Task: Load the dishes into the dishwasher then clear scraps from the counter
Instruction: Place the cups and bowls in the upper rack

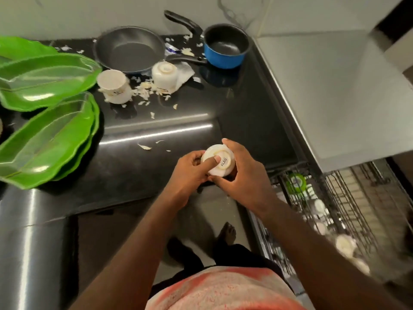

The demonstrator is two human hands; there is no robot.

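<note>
Noted between both hands, over the near edge of the black tabletop (241, 108): one white cup (220, 162), base up, dark lettering on its side. Left hand (187, 173) curled round the cup's left side, thumb pressed across the base. Right hand (243, 180) wrapped round the right side, forefinger over the far edge of the base, remaining fingers underneath. Beyond the hands and to their left: two more white cups, base up, one (115, 86) nearer the left hand's side, one (165, 76) further right, pale scraps (145, 89) scattered around and between them. Further scraps just beyond the left hand. Behind those cups: grey frying pan (129, 49) and blue saucepan (225, 47), both upright, handles dark. Far to the left of the left hand: green leaf-shaped plates (44, 81), stacked and overlapping. Right of and below the right hand: pulled-out dishwasher rack (362, 198), wire, holding a green item (296, 183) and several white pieces (345, 243); blurred, identity of these not confirmed.
</note>
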